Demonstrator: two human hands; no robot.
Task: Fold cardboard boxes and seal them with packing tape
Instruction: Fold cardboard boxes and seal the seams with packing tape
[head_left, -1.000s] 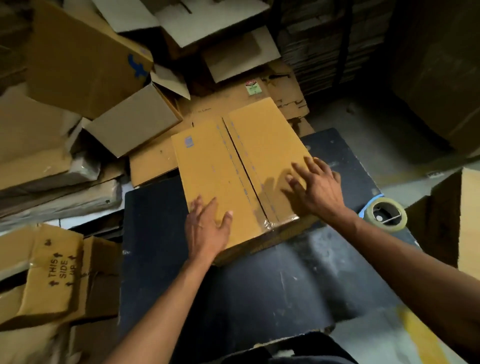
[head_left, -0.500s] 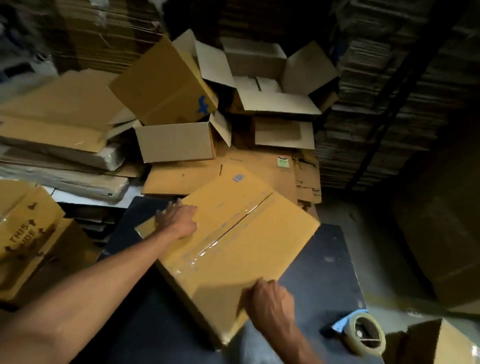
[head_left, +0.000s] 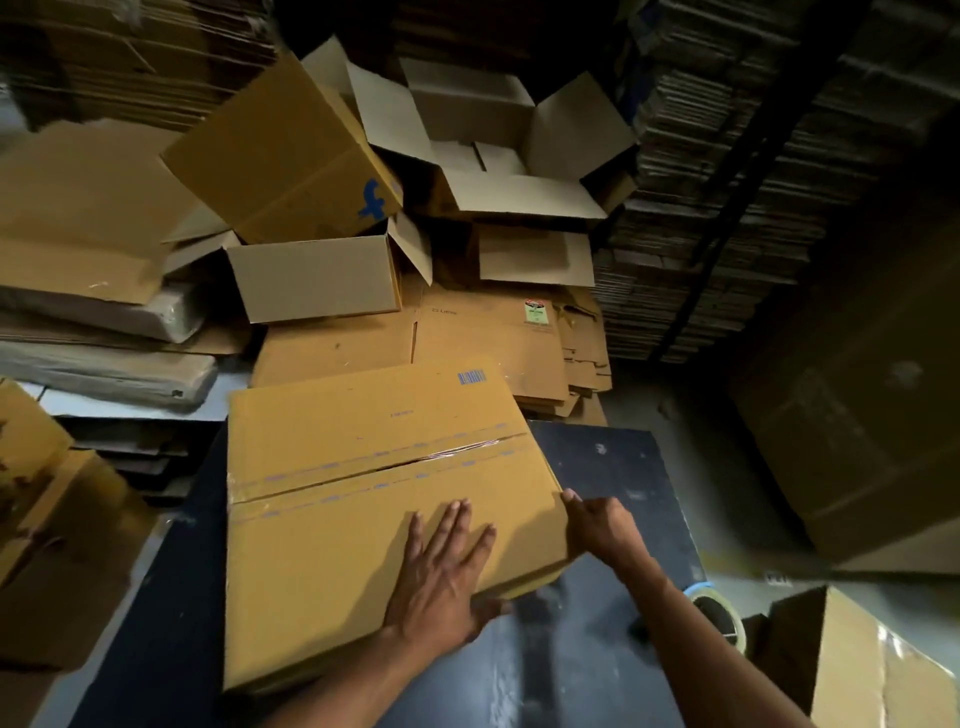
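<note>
Left hand is laid flat on top of the box, with the fingers straight and spread and the thumb hooked over the near edge. Nothing is gripped by it; the box is only pressed down. Right hand is curled round the right corner of the box, with the fingertips on the side wall, so the corner is held.

The box is set on the dark desk, and its far left part sticks out past the desk edge. The top flaps are shut, and a strip of clear tape is stuck along the seam. Near the right end, the seam looks a little open and the tape looks wrinkled. The tape roll is lying by the right forearm, at the desk's right edge, and is partly hidden.

Some things could go wrong from here. The box could tip or slide off the desk, because part of it hangs over the edge and only one corner is held. The seam could pop open at the wrinkled end if the top is pushed too hard, since the tape may not be stuck well there. The tape roll could be knocked to the floor by the right arm, because it sits so close to the edge. The pile of open boxes behind could be bumped if the box is pushed away too far.
</note>
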